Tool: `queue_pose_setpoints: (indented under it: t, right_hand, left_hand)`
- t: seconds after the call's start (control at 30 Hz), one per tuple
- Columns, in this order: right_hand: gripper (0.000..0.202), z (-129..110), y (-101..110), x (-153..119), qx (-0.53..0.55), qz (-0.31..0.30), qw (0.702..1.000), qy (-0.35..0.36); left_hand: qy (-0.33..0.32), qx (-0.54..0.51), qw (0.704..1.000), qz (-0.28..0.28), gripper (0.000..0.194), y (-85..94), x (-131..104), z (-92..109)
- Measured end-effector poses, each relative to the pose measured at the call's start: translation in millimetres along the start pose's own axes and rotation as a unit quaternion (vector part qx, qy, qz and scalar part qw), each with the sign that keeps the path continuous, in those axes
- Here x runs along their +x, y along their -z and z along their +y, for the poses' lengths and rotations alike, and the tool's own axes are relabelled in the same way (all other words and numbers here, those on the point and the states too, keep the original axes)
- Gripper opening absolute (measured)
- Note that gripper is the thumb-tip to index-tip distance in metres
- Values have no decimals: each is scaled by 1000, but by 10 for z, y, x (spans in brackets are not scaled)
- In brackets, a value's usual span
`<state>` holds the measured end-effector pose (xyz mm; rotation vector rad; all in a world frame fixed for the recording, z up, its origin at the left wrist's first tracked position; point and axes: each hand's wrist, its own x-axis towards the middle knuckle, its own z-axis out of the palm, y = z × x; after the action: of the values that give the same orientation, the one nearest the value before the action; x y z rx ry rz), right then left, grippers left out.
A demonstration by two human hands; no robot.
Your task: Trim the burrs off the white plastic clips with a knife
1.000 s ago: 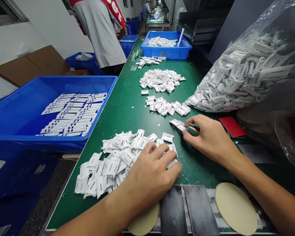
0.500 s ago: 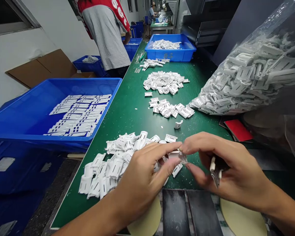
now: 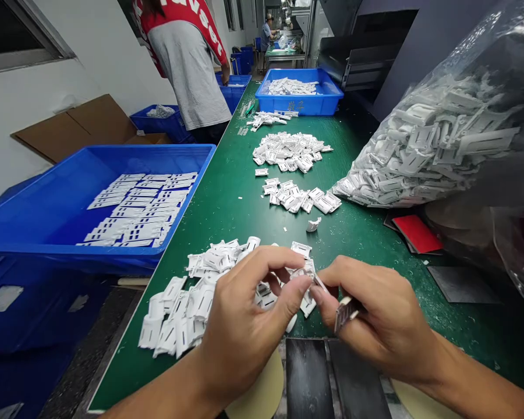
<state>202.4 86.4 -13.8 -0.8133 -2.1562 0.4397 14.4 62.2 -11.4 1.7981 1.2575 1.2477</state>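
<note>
My left hand (image 3: 248, 314) pinches a small white plastic part (image 3: 306, 269) between thumb and fingertips, above the near pile. My right hand (image 3: 379, 314) is closed around a slim hand tool (image 3: 348, 313); its dark, ridged end pokes out of the palm, and its exact kind I cannot make out. A thin pale strip shows at the right thumb and index finger, touching or very close to the part; whether it belongs to the tool is unclear. Partly behind my left hand lies a heap of curved white slotted plastic parts (image 3: 201, 302).
More white pieces lie in piles (image 3: 290, 150) along the green table (image 3: 227, 215). A blue bin (image 3: 299, 106) stands at the far end, another blue bin (image 3: 70, 250) at left. A clear bag of parts (image 3: 436, 145) leans at right. A person (image 3: 187, 70) stands beyond.
My right hand has turned and moved in, its thumb and index finger closing near the part. The left fingers are more arched, with the white part still pinched.
</note>
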Motion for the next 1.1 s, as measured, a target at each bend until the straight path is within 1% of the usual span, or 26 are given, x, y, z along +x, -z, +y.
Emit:
queue_pose_setpoints:
  t: [0.07, 0.1, 0.13, 0.2, 0.3, 0.37, 0.47, 0.5, 0.53, 0.57, 0.6, 0.63, 0.67, 0.7, 0.73, 0.77, 0.8, 0.83, 0.87, 0.9, 0.93, 0.97, 1.0, 1.03, 1.1]
  right_hand:
    - [11, 7, -3, -20, -40, 15, 999, 24]
    - [11, 8, -7, -30, -55, 21, 998, 36]
    - [12, 7, -13, -40, -66, 27, 996, 49]
    - [12, -1, -25, -59, -77, 35, 994, 69]
    - [11, -17, -37, -83, -78, 42, 992, 87]
    - [13, -23, -34, -98, -64, 47, 992, 95]
    - [17, -30, -5, -104, -30, 65, 992, 104]
    - [18, -33, 11, -98, -21, 75, 992, 95]
    - [18, -35, 28, -88, -17, 87, 993, 78]
    - [17, -35, 44, -75, -20, 102, 993, 56]
    - [17, -31, 60, -60, -24, 119, 992, 31]
    - [16, -23, 72, -46, -29, 135, 990, 9]
    - [16, -13, 80, -32, -30, 146, 989, -8]
    - [15, -2, 83, -22, -26, 153, 988, -19]
    - [15, 8, 83, -15, -21, 154, 988, -26]
    - [14, 15, 78, -11, -15, 149, 988, -27]
    - [14, 16, 70, -11, -11, 141, 990, -23]
    - [13, 12, 58, -13, -9, 132, 991, -17]
    - [14, 3, 43, -17, -8, 124, 992, -11]
    - [14, -10, 25, -22, -8, 120, 993, -8]
    - [16, -24, 5, -27, -5, 116, 993, -9]
    - [17, -39, -16, -32, -1, 112, 994, -14]
    - [18, -51, -34, -37, 6, 107, 994, -20]
    - [18, -59, -49, -40, 14, 100, 995, -24]
    - [12, -61, -57, -41, 42, 74, 996, -30]
  left_hand:
    - [-110, 111, 988, 4, 15, 17, 6, -3]
    - [-151, 148, 977, -2, 15, 21, 10, -4]
    - [-178, 170, 969, -9, 14, 22, 13, -2]
    - [-195, 182, 964, -18, 13, 9, 6, 9]
    - [-182, 143, 973, -24, 15, -19, -27, 39]
    - [-149, 111, 982, -22, 16, -12, -43, 52]
    - [-47, 68, 996, 23, 19, 76, -21, 61]
    - [-6, 36, 999, 17, 21, 124, 0, 68]
    - [32, -9, 999, -17, 22, 176, 24, 79]
    - [68, -63, 992, -87, 21, 228, 50, 96]
    - [98, -117, 971, -184, 20, 279, 77, 119]
    - [115, -163, 935, -293, 18, 323, 103, 145]
    - [120, -194, 891, -391, 17, 360, 126, 171]
    - [118, -209, 851, -468, 16, 388, 146, 194]
    - [114, -209, 823, -516, 16, 407, 162, 210]
    - [115, -204, 815, -530, 15, 416, 171, 218]
    - [122, -201, 829, -507, 14, 415, 175, 215]
    - [137, -203, 858, -452, 12, 405, 171, 202]
    - [151, -213, 891, -371, 7, 386, 162, 181]
    - [155, -227, 919, -284, 8, 359, 150, 154]
    - [151, -241, 936, -208, 21, 327, 135, 126]
    - [142, -247, 945, -158, 33, 291, 121, 100]
    - [133, -243, 951, -134, 40, 255, 110, 78]
    - [128, -230, 956, -130, 41, 221, 103, 61]
    - [136, -209, 958, -139, 26, 168, 103, 38]
